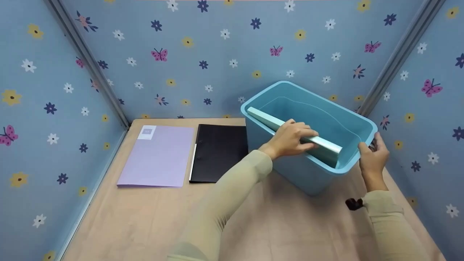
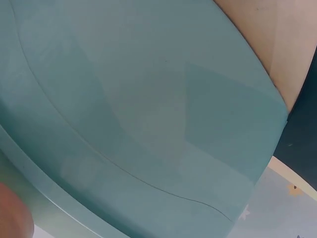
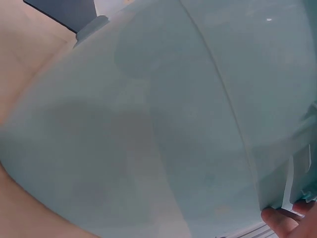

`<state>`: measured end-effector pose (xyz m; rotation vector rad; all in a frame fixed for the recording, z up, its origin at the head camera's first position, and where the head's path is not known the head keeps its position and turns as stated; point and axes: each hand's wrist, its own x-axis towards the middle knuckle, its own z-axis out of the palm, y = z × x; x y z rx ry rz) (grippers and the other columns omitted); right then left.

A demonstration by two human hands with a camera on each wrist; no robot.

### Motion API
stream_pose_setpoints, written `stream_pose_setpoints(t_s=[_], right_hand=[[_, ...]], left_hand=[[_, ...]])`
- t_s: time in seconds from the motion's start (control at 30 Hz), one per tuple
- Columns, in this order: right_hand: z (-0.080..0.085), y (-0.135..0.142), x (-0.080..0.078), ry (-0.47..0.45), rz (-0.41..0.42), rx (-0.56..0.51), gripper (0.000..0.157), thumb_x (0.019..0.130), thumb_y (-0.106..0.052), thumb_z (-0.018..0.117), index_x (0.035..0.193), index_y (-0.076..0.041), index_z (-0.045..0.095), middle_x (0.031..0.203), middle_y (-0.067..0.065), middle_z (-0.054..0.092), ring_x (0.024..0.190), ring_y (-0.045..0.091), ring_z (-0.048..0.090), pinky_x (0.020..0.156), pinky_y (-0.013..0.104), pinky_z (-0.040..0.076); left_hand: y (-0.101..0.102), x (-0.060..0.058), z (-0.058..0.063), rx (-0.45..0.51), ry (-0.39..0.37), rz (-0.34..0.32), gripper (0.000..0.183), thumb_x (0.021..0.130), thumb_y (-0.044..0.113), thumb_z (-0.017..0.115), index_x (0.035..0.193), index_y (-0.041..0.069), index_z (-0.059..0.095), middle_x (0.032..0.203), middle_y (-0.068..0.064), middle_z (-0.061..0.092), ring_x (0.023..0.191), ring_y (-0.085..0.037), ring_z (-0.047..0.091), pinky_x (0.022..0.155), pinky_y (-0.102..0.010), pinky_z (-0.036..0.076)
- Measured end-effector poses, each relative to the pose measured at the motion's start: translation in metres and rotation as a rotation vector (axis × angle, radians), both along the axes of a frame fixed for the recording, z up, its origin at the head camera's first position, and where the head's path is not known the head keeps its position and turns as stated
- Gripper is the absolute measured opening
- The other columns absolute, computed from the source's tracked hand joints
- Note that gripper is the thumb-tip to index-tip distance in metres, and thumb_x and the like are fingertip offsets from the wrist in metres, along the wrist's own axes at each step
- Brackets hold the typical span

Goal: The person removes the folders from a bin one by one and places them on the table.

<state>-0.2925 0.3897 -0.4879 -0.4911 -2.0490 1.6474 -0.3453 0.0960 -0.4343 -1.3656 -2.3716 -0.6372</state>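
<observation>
A blue plastic bin [image 1: 290, 173] stands at the right of the table, its outer wall filling both wrist views. Inside it, along the near long side, a pale green file folder [image 1: 328, 144] sits with its top edge close to rim height. My left hand [image 1: 291, 139] grips this edge, thumb and fingers on opposite sides; the folder's lower part is hidden in the bin. With my right hand [image 1: 375, 159] I hold the bin's right end at the rim, thumb over the top and fingers outside. Fingertips [image 3: 280, 220] of that hand show against the bin in the right wrist view.
Left of the bin, a black folder [image 1: 217, 154] lies flat, partly covered by the left forearm. Farther left lies a lilac folder [image 1: 157, 159] with a white label in its corner. Flower-patterned walls [image 1: 203, 83] enclose the wooden table [image 1: 152, 217] at the back and sides.
</observation>
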Motion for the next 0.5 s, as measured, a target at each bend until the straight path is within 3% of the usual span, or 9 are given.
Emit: stream_pose_setpoints(t_s=[0.5], right_hand=[[0.002, -0.001, 0.001, -0.013, -0.003, 0.005, 0.077, 0.101, -0.014, 0.05, 0.173, -0.015, 0.025, 0.178, 0.01, 0.032, 0.16, 0.026, 0.042, 0.128, 0.038, 0.039]], left_hand=[[-0.012, 0.004, 0.021, -0.111, -0.086, -0.07, 0.04, 0.103, 0.042, 0.075, 0.136, 0.02, 0.078, 0.127, 0.002, 0.08, 0.111, -0.019, 0.07, 0.092, -0.036, 0.049]])
